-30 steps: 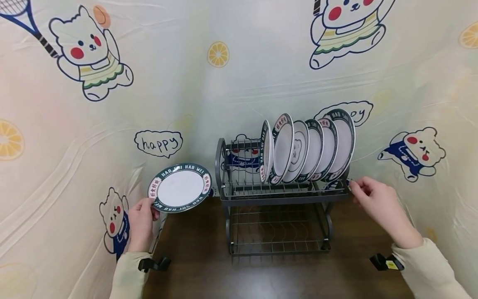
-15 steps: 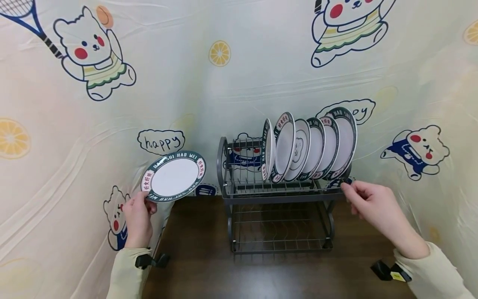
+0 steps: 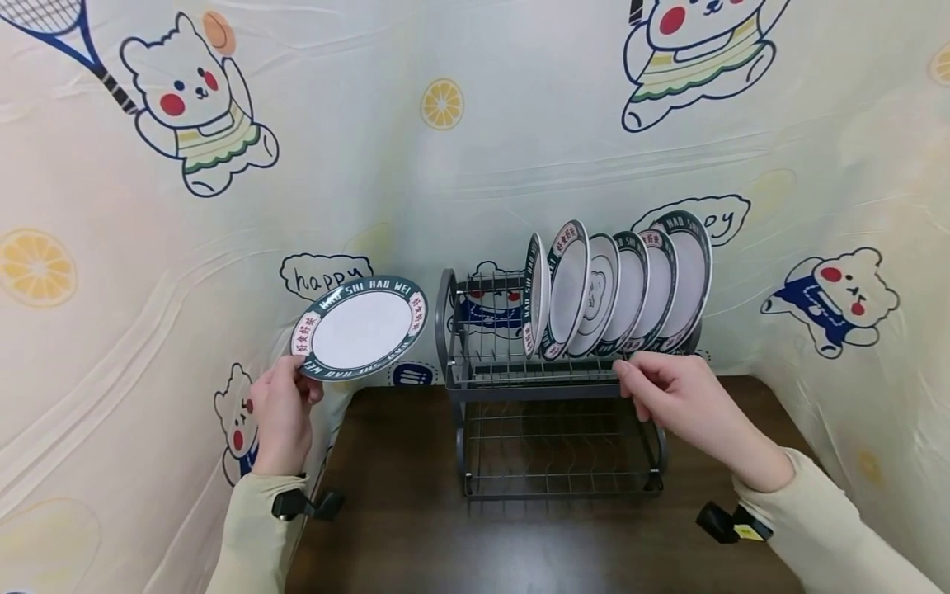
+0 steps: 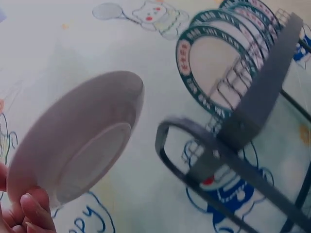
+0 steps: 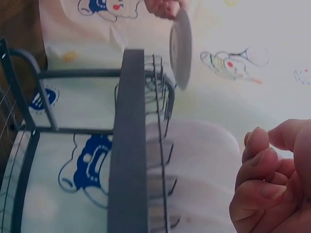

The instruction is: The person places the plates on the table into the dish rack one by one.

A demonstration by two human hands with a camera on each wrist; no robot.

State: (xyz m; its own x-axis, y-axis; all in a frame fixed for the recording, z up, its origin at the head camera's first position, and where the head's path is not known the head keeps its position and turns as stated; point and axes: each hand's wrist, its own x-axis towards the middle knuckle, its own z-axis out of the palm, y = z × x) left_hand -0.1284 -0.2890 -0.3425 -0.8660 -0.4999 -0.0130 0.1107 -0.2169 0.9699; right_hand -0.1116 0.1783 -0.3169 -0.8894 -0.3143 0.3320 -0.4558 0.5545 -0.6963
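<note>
At the left of the head view my left hand [image 3: 282,417] pinches the near-left rim of a white plate [image 3: 362,326] with a green patterned border. It is held up in the air, tilted, left of a grey two-tier dish rack [image 3: 534,393]. The left wrist view shows the plate's plain underside [image 4: 92,145]. My right hand [image 3: 686,404] is in front of the rack's right half, fingers loosely curled and holding nothing; in the right wrist view the hand [image 5: 272,179] has thumb and index tips close together. Several similar plates [image 3: 570,285] stand upright in the upper tier.
The rack's lower tier [image 3: 557,454] shows bare wires above the brown tabletop [image 3: 505,544]. Plates fill the upper tier's middle and right, while its left slots [image 3: 486,363] show bare wire. A printed cloth [image 3: 445,190] hangs behind and at both sides.
My right hand has left the rack's right end and moved left along its front. My left hand has raised the plate and shifted it slightly right. The plates in the rack keep their places.
</note>
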